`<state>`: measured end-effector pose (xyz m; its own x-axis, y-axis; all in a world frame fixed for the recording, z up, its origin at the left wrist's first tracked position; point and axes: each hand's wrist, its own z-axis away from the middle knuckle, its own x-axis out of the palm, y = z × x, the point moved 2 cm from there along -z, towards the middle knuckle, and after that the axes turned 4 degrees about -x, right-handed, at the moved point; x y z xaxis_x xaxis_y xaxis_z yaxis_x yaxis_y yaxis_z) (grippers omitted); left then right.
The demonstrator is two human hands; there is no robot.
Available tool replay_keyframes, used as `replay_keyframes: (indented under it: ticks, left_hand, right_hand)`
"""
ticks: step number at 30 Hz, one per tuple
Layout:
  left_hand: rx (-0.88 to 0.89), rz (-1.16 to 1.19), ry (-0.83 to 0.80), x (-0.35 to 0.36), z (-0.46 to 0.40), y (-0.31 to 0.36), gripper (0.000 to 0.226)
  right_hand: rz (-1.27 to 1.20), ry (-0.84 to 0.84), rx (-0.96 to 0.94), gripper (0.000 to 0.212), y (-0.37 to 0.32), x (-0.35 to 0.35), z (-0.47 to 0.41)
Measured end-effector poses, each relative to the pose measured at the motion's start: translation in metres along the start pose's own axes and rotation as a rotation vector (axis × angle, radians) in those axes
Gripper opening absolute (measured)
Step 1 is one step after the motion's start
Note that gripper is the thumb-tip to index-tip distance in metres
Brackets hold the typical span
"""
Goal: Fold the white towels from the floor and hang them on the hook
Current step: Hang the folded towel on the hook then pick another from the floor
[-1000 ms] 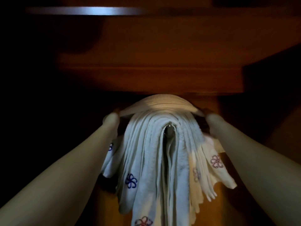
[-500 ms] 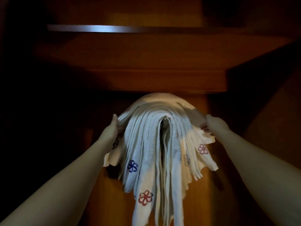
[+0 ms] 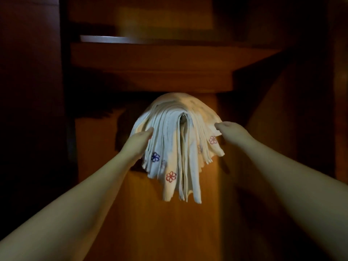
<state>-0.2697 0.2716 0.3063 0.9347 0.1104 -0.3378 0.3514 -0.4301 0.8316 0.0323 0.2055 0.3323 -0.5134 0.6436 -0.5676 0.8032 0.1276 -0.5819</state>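
Note:
Several folded white towels (image 3: 175, 147) with small red and blue flower prints hang in a thick bundle over a metal hook (image 3: 183, 119) on a wooden panel. The top towel (image 3: 180, 101) drapes over the whole bundle. My left hand (image 3: 137, 142) holds the left side of the bundle, thumb in front and fingers hidden behind the cloth. At the right side, my right hand (image 3: 231, 130) pinches the edge of the top towel. Both forearms reach in from the bottom corners.
A wooden shelf (image 3: 169, 72) juts out just above the towels, with a pale ledge (image 3: 105, 38) higher up. The wooden panel (image 3: 150, 223) runs down below the hook. Both sides of the scene are very dark.
Both hands have slid down from the top of the bundle to its sides, drawing the top towel down. The view has pulled back and the towels look smaller.

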Motion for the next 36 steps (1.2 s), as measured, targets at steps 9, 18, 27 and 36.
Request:
replay_keyframes:
  ticks: [9, 18, 27, 36]
  left_hand:
    - [0.213, -0.253, -0.23, 0.064, 0.114, -0.005, 0.051]
    - [0.297, -0.335, -0.641, 0.223, 0.234, -0.029, 0.059]
    - [0.331, -0.301, -1.023, 0.46, 0.383, -0.032, 0.054]
    - [0.332, -0.391, -1.32, 0.653, 0.516, -0.061, 0.06]
  right_hand:
    - [0.374, -0.251, -0.18, 0.05, 0.03, -0.032, 0.151]
    - [0.42, -0.393, 0.008, 0.059, 0.189, -0.08, 0.314]
    - [0.383, -0.394, 0.48, 0.063, 0.399, -0.151, 0.48]
    - [0.355, -0.519, 0.805, 0.065, 0.567, -0.216, 0.622]
